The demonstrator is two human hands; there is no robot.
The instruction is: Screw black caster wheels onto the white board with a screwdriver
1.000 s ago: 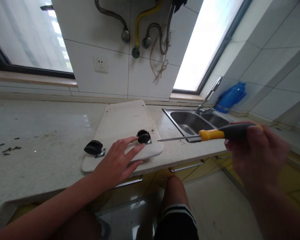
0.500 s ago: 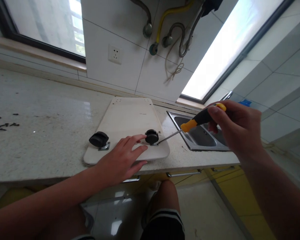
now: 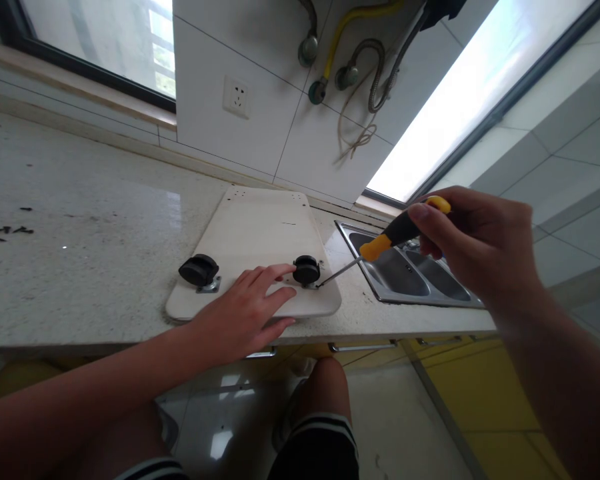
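Note:
A white board (image 3: 260,230) with rounded corners lies flat on the counter. Two black caster wheels sit on its near end: a left caster (image 3: 199,270) on a metal plate and a right caster (image 3: 307,270). My left hand (image 3: 253,307) rests over the board's near edge, fingers apart, a fingertip touching the right caster's side. Wrapped around the yellow-and-black handle of a screwdriver (image 3: 387,239) is my right hand (image 3: 473,240). The screwdriver slants down to the left, its tip at the right caster's mounting plate; the screw there is too small to make out.
Several dark screws (image 3: 11,230) lie at the counter's left. A double steel sink (image 3: 380,297) is set into the counter on the right. Wall pipes (image 3: 325,63) and a socket (image 3: 237,97) are behind. Drawer handles (image 3: 363,347) stick out below the counter edge.
The camera view has shifted slightly. Both hands keep nearly the same places, with the screwdriver tip still at the right caster's plate.

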